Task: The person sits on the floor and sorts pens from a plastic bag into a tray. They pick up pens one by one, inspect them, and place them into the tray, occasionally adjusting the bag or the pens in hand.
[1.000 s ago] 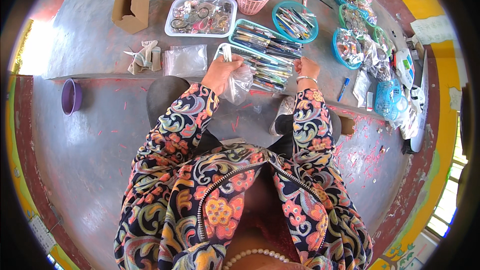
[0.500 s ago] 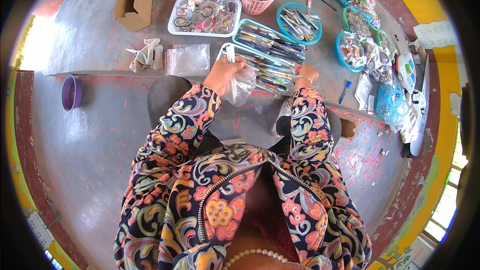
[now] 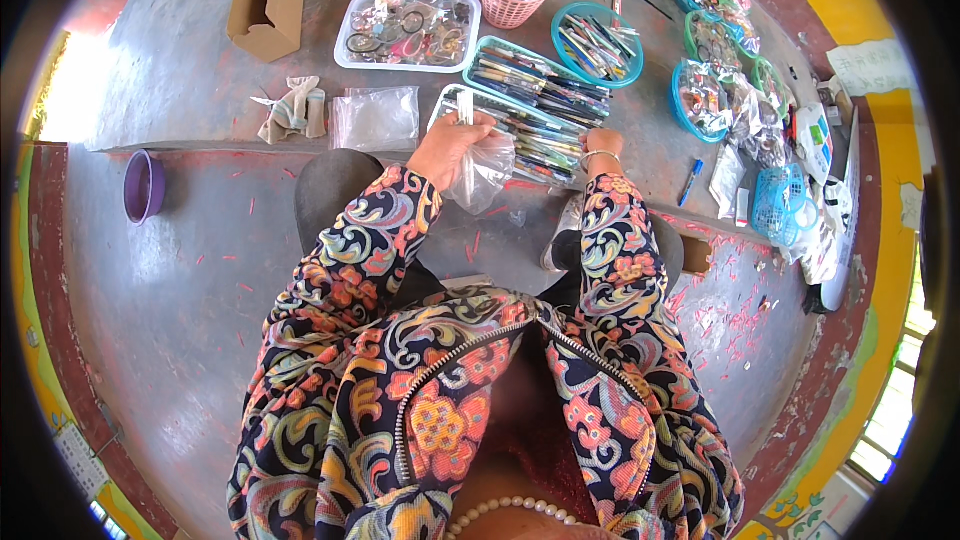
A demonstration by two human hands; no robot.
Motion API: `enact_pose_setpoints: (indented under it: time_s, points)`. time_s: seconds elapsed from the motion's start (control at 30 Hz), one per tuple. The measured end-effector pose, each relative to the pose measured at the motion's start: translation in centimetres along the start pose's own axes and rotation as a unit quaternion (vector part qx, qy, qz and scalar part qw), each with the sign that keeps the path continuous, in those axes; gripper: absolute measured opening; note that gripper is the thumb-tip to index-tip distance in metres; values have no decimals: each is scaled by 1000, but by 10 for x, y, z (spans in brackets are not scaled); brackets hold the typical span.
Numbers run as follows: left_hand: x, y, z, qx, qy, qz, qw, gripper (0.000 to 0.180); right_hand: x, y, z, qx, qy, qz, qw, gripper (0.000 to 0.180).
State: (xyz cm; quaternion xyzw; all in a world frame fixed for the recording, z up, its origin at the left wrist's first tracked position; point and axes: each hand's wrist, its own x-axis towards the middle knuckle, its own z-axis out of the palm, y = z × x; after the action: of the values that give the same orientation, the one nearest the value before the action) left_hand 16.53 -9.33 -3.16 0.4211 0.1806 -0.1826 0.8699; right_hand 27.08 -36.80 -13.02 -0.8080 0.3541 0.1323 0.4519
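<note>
My left hand (image 3: 447, 152) is closed round a clear plastic bag (image 3: 486, 172), which hangs down over the near edge of the pen tray. A whitish upright strip shows above its fingers; I cannot tell whether it is part of the bag. Curled at the right end of the near tray of pens (image 3: 548, 154) is my right hand (image 3: 602, 143), with a bracelet at its wrist. Its fingertips are against the pens, and what they pinch is hidden. Directly behind lies a second light-blue tray of pens (image 3: 535, 80).
Flat clear bags (image 3: 378, 120) and a cloth with scissors (image 3: 296, 110) lie left of the trays. A round blue basket of pens (image 3: 598, 45), white trays of bagged bands (image 3: 410, 32) and a pink basket (image 3: 512, 2) stand behind. Right are a blue marker (image 3: 691, 183) and several filled baskets.
My right hand has shifted slightly left, closer in over the pens' ends. The left hand and its bag have barely moved.
</note>
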Motion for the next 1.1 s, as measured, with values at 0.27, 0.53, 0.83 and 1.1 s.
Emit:
enact_pose_setpoints:
  time_s: [0.27, 0.53, 0.83, 1.1]
  points:
    - [-14, 12, 15, 76, -57, -30, 995, 28, -42, -40, -18, 207, -109, -87, 968, 13]
    - [-20, 10, 23, 130, -253, -59, 957, 35, -167, -66, -34, 187, -423, -165, 871, 25]
    - [-21, 10, 25, 154, -266, -78, 948, 34, -156, -65, -29, 222, -415, -174, 865, 21]
    - [-19, 15, 23, 75, -166, -64, 981, 37, -122, -69, -59, 400, -331, -132, 844, 17]
